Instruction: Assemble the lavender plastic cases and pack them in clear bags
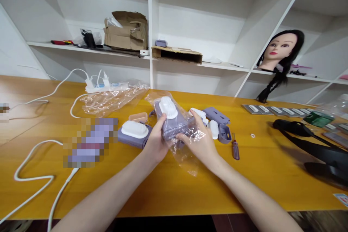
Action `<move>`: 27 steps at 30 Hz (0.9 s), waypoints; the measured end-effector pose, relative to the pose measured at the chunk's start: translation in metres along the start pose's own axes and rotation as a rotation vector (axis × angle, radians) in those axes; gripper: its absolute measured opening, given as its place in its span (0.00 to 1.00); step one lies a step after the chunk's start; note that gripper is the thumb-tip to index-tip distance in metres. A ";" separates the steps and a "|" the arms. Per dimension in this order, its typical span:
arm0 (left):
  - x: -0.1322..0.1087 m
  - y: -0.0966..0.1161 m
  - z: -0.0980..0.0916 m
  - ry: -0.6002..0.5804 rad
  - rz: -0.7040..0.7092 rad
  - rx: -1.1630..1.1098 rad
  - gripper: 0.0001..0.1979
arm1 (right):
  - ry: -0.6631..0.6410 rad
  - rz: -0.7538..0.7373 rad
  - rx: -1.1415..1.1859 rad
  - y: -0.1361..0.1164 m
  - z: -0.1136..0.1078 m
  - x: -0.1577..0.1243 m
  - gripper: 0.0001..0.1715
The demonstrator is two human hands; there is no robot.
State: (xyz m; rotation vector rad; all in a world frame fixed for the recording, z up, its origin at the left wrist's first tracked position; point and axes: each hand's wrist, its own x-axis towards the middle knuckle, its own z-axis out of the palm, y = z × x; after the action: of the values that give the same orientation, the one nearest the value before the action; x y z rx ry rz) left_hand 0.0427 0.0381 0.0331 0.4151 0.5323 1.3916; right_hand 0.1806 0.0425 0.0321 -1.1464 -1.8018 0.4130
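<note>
Both hands hold a lilac plastic device with a white top (172, 117), wrapped in a clear plastic bag, just above the orange table (168, 188). My left hand (157, 141) grips its left side, thumb up near the white top. My right hand (199, 139) closes on its right side over the crinkled bag. Another lilac device with a white top (134, 133) lies on the table just left of my left hand. Loose lilac and white parts (217, 123) lie to the right.
A small screwdriver (235, 147) lies right of my right hand. An empty clear bag (114, 99), a white power strip (102, 86) and white cables (32, 177) are at left. Black straps (312, 141), a row of flat grey parts (274, 110) and a mannequin head (281, 50) are at right.
</note>
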 end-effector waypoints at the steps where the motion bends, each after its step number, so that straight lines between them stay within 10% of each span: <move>1: -0.001 -0.003 -0.001 -0.013 -0.024 0.009 0.17 | -0.001 0.003 -0.031 0.001 0.000 0.000 0.42; 14: -0.013 0.008 0.010 0.022 -0.119 0.057 0.12 | 0.090 -0.268 -0.028 0.002 -0.011 -0.004 0.30; 18: -0.007 0.022 0.004 0.063 -0.066 0.001 0.15 | -0.107 -0.350 0.147 -0.004 -0.036 0.008 0.16; 27: -0.007 0.016 0.003 0.123 -0.027 0.029 0.11 | -0.475 0.598 0.756 -0.019 -0.030 0.019 0.27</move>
State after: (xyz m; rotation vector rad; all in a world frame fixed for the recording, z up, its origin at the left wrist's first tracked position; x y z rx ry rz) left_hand 0.0311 0.0336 0.0452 0.3461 0.6576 1.3910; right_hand 0.1936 0.0434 0.0701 -1.0458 -1.4011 1.6719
